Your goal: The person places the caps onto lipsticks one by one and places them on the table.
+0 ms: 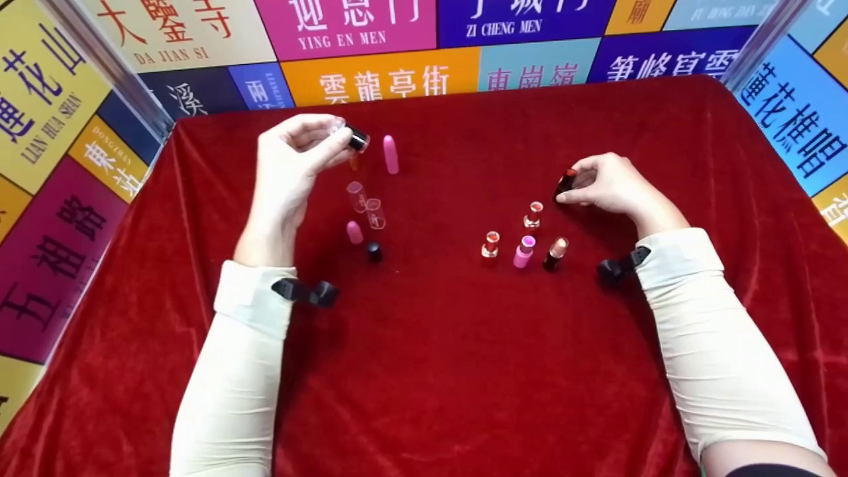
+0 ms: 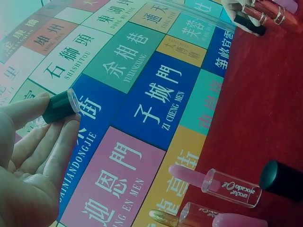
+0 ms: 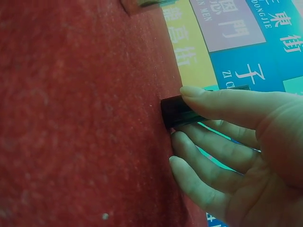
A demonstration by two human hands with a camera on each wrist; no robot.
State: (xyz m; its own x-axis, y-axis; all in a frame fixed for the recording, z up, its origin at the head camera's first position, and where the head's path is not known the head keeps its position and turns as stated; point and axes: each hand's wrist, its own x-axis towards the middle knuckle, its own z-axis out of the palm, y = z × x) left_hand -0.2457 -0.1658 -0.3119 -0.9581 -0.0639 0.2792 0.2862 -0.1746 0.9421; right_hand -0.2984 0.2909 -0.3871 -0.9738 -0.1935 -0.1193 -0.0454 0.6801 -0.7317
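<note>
My left hand (image 1: 291,159) is raised over the left part of the cloth and pinches a black lipstick cap (image 2: 60,107) with a clear end between thumb and fingertips. On the right, my right hand (image 1: 613,185) grips an uncapped black lipstick (image 3: 182,111) with a red tip. Its base appears to touch the cloth. Near that hand stand uncapped lipsticks: two red ones (image 1: 532,215), a pink one (image 1: 524,252) and a black-cased nude one (image 1: 556,254). Below the left hand are clear caps (image 2: 234,188), a tall pink cap (image 1: 391,154), a small pink cap (image 1: 354,232) and a black cap (image 1: 374,252).
A dark red velvet cloth (image 1: 430,344) covers the table. Partly behind the left hand is a small orange-gold item (image 1: 354,162). Beyond the table's far edge stands a wall of coloured lettered panels (image 1: 377,79). Each sleeve carries a black wrist camera (image 1: 321,293).
</note>
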